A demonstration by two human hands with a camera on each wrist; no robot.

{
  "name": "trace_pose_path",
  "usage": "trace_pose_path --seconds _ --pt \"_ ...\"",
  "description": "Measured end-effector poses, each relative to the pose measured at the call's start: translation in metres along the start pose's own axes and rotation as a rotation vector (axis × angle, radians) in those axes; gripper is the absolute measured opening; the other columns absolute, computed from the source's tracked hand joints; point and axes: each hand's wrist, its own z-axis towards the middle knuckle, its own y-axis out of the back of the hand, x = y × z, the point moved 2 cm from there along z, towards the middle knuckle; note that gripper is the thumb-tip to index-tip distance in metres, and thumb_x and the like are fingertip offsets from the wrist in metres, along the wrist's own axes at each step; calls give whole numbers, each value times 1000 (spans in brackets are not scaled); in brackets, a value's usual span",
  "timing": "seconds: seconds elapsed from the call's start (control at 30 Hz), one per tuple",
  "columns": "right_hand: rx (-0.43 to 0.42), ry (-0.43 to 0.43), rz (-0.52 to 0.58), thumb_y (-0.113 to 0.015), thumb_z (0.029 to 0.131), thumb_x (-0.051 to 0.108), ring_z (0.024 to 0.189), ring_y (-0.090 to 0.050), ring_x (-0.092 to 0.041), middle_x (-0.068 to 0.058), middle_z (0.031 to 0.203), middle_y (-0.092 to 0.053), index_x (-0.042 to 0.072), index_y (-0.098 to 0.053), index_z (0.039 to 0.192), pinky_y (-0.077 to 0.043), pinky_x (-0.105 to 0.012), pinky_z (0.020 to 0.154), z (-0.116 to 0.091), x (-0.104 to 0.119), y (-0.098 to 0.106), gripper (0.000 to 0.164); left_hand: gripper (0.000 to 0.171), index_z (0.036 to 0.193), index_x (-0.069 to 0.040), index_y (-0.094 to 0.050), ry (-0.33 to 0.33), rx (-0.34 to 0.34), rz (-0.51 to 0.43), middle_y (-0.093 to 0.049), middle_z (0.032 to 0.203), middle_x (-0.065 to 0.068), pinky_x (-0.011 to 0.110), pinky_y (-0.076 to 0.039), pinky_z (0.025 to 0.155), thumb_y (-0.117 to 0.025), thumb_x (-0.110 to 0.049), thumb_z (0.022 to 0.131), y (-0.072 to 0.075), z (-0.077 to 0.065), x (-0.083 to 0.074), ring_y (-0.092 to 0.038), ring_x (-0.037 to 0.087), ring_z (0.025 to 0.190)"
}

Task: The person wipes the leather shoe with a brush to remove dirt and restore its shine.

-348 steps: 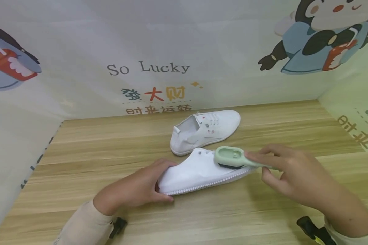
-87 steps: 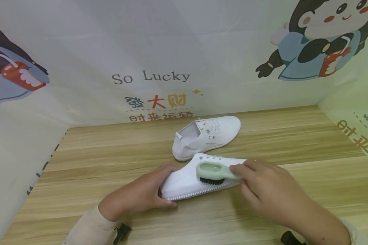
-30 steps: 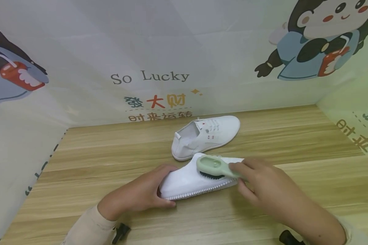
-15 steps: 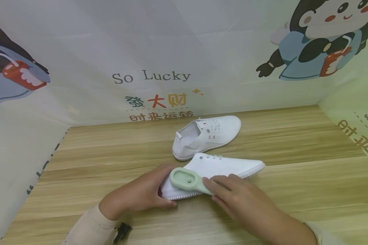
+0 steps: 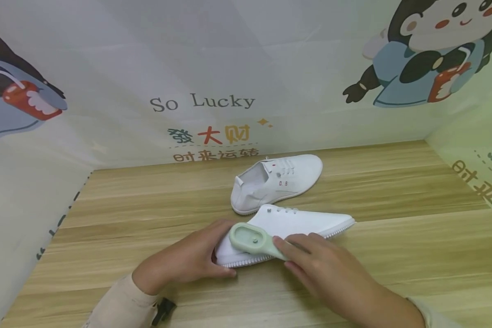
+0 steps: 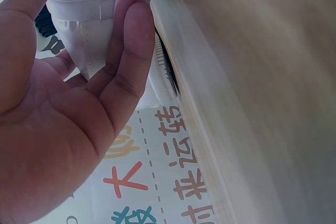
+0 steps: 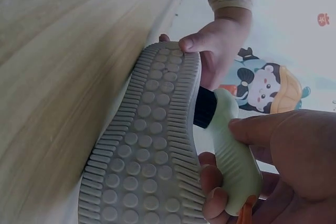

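A white shoe (image 5: 295, 222) lies tipped on its side, its studded sole (image 7: 142, 156) facing the right wrist camera. Its heel end is gripped by my left hand (image 5: 188, 255), thumb and fingers around it. My right hand (image 5: 324, 269) holds the handle of a light green brush (image 5: 250, 239). The brush head lies over the side of the shoe near the heel, close to my left fingers. Dark bristles (image 7: 205, 107) touch or nearly touch the shoe's side in the right wrist view; the head view hides them.
A second white shoe (image 5: 279, 182) stands upright just behind the first, toe to the right. The wooden tabletop (image 5: 393, 191) runs back to a printed cloth wall (image 5: 311, 91), with more cloth at both sides.
The brush in my right hand has moved left from the middle of the shoe toward the heel, uncovering the toe. My left hand keeps its grip; the rear shoe stays put.
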Motion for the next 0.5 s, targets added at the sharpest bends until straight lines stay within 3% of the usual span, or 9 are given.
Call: trace_pose_path --seconds 0.2,0.5 --pt "-7 -4 -29 -80 82 19 97 -68 -18 -3 111 -71 17 -68 129 -57 -37 84 0 -4 9 49 81 143 -26 -44 17 9 -4 -52 134 -10 31 -47 97 -88 -30 75 0 1 0 -54 8 110" --pt "-34 -63 -73 -77 81 17 91 -68 -16 1 102 -71 20 -72 122 -57 -36 73 -1 -14 23 42 78 141 -22 -45 25 20 -7 -52 130 -7 31 -48 96 -88 -30 76 1 1 -1 -55 9 109"
